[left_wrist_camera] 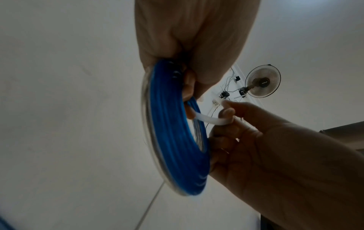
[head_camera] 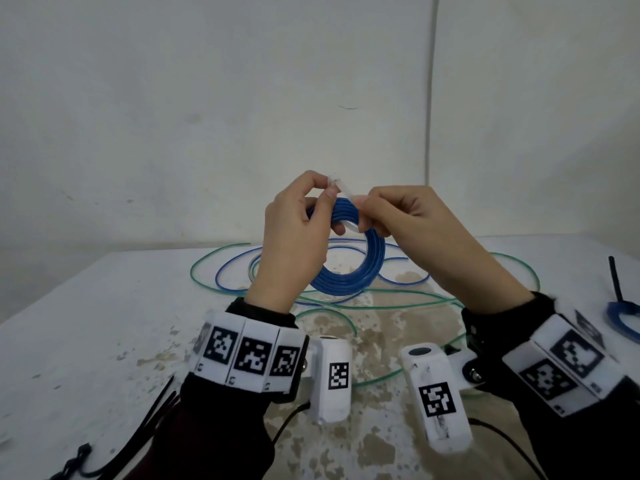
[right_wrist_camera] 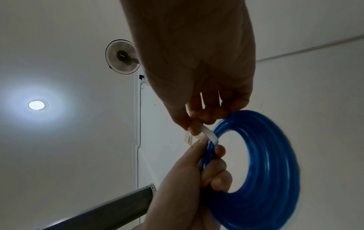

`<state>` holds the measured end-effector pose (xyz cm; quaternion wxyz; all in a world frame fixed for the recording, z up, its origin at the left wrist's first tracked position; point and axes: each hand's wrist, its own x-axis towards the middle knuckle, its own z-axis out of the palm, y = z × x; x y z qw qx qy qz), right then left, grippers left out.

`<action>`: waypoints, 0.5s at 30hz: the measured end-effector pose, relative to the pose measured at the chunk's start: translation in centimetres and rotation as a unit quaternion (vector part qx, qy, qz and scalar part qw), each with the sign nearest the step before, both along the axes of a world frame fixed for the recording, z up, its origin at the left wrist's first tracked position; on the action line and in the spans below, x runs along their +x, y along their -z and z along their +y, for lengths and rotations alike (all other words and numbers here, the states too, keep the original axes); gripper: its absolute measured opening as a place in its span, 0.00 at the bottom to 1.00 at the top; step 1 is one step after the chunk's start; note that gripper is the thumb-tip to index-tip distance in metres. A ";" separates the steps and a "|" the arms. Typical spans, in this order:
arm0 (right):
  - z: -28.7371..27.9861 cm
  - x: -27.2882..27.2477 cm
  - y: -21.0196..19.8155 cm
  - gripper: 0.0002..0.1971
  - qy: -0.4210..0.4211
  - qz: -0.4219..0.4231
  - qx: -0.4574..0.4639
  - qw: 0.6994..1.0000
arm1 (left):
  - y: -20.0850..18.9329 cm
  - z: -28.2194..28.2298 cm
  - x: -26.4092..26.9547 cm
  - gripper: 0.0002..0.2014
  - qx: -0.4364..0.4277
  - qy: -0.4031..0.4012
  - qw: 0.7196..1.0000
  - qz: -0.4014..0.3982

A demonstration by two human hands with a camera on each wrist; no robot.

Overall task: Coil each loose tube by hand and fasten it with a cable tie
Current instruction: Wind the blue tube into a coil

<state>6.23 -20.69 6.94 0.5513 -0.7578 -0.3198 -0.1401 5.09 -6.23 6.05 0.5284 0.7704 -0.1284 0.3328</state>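
A coil of blue tube (head_camera: 349, 271) hangs upright above the table between both hands. My left hand (head_camera: 323, 188) curls its lower fingers round the coil's top left and pinches the head of a white cable tie (head_camera: 346, 192) between thumb and forefinger. The right hand (head_camera: 363, 204) pinches the tie's strap, which loops round the coil's strands. In the left wrist view the cable tie (left_wrist_camera: 208, 119) runs from the coil (left_wrist_camera: 173, 137) to the right hand (left_wrist_camera: 228, 112). The right wrist view shows the tie's head (right_wrist_camera: 188, 138) beside the coil (right_wrist_camera: 271, 171).
Loose green tube (head_camera: 381, 305) and blue tube (head_camera: 221, 275) sprawl in wide loops on the white, stained table (head_camera: 86, 323) below the hands. Several black cable ties (head_camera: 154, 419) lie at the front left. A small blue coil (head_camera: 623, 315) with a black tie lies at the right edge.
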 end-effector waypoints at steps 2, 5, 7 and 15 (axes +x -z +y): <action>-0.1 0.0 -0.1 0.19 -0.001 0.017 0.008 1.000 | 0.1 -0.3 -0.1 0.06 0.005 -0.005 1.000 -0.014; -0.4 0.0 -0.3 0.20 -0.005 0.035 0.025 0.999 | 0.0 -0.5 -0.2 0.06 0.013 -0.006 0.999 -0.034; -0.5 0.1 -0.3 0.20 -0.006 0.035 0.030 0.999 | 0.1 -0.7 -0.3 0.06 0.019 -0.008 0.999 -0.040; -0.8 0.4 -0.1 0.19 -0.018 0.046 0.028 0.998 | 0.4 -1.2 -0.1 0.07 0.075 -0.038 0.994 -0.071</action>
